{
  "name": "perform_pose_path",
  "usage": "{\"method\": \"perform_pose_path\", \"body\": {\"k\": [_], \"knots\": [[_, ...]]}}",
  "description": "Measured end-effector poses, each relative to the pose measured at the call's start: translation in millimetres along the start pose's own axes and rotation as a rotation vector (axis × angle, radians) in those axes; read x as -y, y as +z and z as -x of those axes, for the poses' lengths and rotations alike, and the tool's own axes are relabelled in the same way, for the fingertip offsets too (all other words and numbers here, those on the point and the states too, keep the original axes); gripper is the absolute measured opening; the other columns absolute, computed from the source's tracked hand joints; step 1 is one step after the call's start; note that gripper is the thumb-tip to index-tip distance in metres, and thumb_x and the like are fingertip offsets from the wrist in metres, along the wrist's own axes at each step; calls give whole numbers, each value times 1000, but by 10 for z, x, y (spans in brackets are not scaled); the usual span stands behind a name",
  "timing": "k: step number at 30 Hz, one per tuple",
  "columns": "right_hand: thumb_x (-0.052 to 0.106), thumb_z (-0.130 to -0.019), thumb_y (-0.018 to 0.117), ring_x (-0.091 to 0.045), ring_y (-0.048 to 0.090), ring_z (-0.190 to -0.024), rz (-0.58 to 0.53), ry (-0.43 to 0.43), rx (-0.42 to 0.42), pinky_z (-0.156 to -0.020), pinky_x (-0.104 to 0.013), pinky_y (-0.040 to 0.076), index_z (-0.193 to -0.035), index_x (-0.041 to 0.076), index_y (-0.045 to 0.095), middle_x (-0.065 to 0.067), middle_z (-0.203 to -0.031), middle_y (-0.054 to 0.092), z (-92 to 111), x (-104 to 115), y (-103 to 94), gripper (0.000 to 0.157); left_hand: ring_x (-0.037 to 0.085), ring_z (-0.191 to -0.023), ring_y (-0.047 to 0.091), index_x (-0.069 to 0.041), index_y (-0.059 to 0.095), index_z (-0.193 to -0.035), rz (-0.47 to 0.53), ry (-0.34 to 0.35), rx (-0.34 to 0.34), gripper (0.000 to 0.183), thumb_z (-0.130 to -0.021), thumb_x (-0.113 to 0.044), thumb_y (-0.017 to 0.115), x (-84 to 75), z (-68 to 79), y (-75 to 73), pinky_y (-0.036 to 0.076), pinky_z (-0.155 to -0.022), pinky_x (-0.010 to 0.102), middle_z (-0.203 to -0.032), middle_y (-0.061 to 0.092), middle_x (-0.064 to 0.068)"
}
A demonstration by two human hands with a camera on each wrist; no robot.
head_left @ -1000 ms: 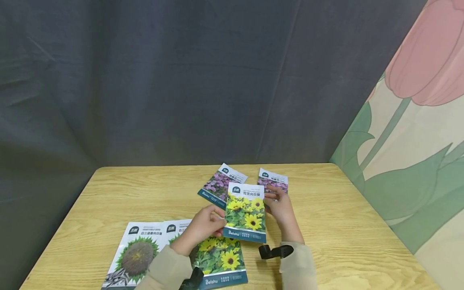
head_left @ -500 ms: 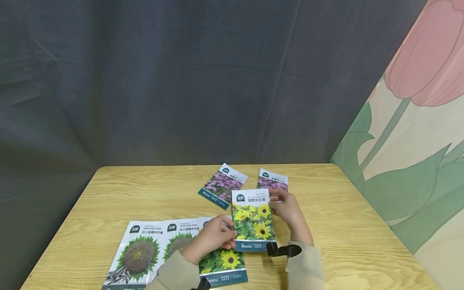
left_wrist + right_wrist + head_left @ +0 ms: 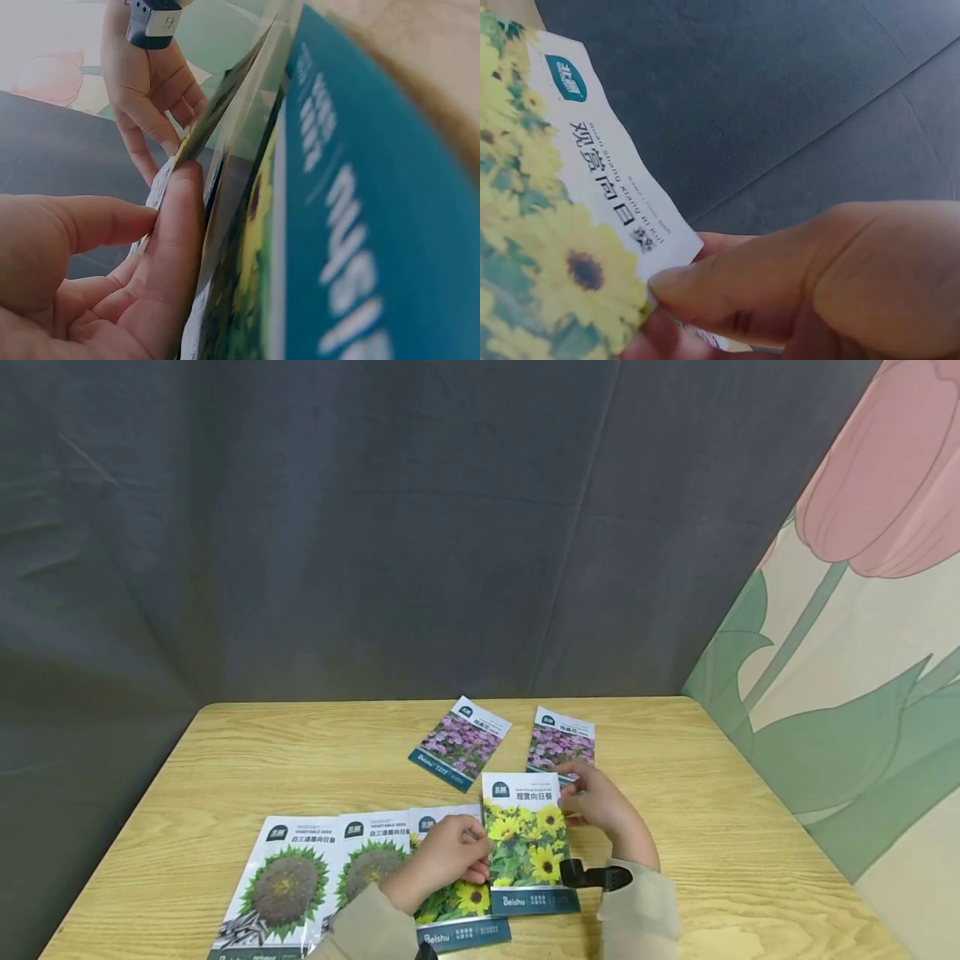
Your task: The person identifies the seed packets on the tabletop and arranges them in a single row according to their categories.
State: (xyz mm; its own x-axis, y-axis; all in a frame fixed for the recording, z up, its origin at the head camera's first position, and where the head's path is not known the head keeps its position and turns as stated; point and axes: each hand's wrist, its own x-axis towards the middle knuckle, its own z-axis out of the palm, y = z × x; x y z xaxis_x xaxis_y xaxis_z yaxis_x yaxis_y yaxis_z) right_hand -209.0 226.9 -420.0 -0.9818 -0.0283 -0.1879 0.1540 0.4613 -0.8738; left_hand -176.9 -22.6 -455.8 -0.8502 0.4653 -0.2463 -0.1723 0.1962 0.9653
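Note:
A seed packet with yellow sunflowers (image 3: 523, 839) is held between both hands, just above the table. My left hand (image 3: 447, 852) pinches its left edge; the left wrist view shows the thumb (image 3: 112, 223) on its face and a finger behind. My right hand (image 3: 606, 808) pinches the packet's upper right edge, thumb (image 3: 697, 289) in front. Under the left hand lies a second yellow sunflower packet (image 3: 467, 935), partly hidden by the hand and the held packet. Left of it are two packets picturing large seed heads, one (image 3: 288, 889) outermost and the other (image 3: 372, 866) partly behind the left arm.
Two packets with purple flowers lie farther back: a tilted one (image 3: 462, 742) and a straighter one (image 3: 562, 745) close to the right hand. The wooden table (image 3: 712, 827) ends at a dark curtain (image 3: 420, 543). A tulip-patterned cloth (image 3: 847, 710) hangs at the right.
Both hands have brought the held packet rightward and toward the person, lowering it beside the row. More of the purple packets and the second yellow packet now shows.

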Motion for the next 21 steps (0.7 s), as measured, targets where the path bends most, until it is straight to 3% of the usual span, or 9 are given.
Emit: {"method": "perform_pose_path", "body": {"k": [6, 13, 21], "knots": [[-11, -90, 61, -25, 56, -72, 28, 41, 28, -62, -41, 58, -132, -3, 56, -12, -83, 53, 5, -52, -17, 42, 13, -58, 65, 2, 68, -90, -18, 7, -18, 9, -96, -3, 64, 36, 9, 100, 61, -58, 31, -69, 66, 10], [-10, -91, 60, -24, 52, -66, 60, 48, 27, -58, -38, 54, -123, -4, 57, -12, -80, 51, -20, -101, 18, 34, 12, -54, 64, 1, 66, -83, -69, 26, -30, 11, -94, -1, 66, 51, 29, 149, 59, -53, 28, -66, 66, 10], [-10, -89, 63, -25, 59, -67, 139, 61, 38, -58, -38, 58, -119, -4, 59, -15, -82, 52, -49, -124, 80, 30, 11, -48, 60, -2, 63, -78, -181, 56, -34, 15, -92, 1, 65, 58, 65, 164, 57, -49, 28, -63, 65, 7]]}}
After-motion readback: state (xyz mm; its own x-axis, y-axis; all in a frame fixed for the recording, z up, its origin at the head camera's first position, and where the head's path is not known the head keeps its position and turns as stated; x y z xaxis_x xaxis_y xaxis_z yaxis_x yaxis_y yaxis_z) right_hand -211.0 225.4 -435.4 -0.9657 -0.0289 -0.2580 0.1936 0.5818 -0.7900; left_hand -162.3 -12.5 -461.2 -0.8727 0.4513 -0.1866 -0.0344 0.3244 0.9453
